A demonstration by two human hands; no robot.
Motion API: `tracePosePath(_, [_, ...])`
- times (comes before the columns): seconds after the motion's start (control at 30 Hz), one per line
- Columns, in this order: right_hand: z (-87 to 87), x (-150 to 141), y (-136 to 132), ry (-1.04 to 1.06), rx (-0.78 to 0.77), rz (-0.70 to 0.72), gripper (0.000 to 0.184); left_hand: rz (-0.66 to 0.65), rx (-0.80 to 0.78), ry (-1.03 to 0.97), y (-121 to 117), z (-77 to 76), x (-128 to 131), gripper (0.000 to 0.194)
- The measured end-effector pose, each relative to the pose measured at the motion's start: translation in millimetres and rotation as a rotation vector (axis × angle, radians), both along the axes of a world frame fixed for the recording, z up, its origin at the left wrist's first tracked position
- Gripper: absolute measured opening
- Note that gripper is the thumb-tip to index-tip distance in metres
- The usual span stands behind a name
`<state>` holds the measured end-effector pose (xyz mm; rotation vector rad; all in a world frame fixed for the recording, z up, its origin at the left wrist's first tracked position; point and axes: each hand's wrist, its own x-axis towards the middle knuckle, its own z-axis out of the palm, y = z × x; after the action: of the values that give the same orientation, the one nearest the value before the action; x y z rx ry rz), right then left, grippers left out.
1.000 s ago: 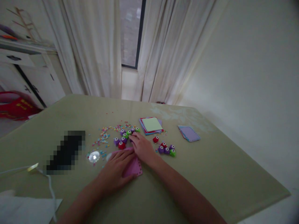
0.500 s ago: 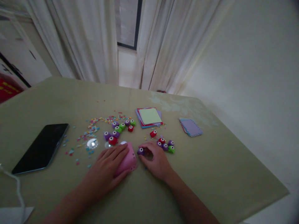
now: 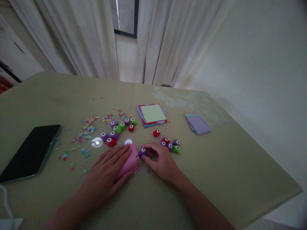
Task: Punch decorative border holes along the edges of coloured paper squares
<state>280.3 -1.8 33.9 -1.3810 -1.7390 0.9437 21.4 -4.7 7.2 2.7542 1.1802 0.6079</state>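
Close in on the table (image 3: 148, 204), the left hand (image 3: 103, 174) is lying flat, pinning the pink card (image 3: 131, 159), not gripping it. At the card's right edge, the right hand (image 3: 164, 163) is pinching a purple one-eyed gadget (image 3: 143, 152), closed to its width. Looks like they're lining it up; next move's probably calling for a still card, firm squeeze. A paper stack (image 3: 153, 113) is sitting farther back.
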Motion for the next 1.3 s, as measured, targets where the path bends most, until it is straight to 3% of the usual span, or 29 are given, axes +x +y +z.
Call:
tracePosePath(0.23, [-1.6, 0.8, -0.1, 0.071, -0.014, -0.001, 0.031, -0.004, 0.030, 0.039, -1.0, -2.7, -2.1, 0.075])
tracePosePath(0.6, [-3.9, 2.4, 0.6, -0.015, 0.044, 0.114, 0.037, -0.001, 0.043, 0.102, -4.3, -6.7, -3.0, 0.093])
tracePosePath(0.83, [0.4, 4.4, 2.3, -0.013, 0.090, 0.187, 0.036, -0.009, -0.008, 0.097, -5.2, -4.4, -3.4, 0.081])
tracePosePath(1.3, [5.9, 4.9, 2.1, 0.005, 0.056, 0.203, 0.030, -0.009, -0.051, 0.049, -4.0, -5.9, -2.8, 0.082])
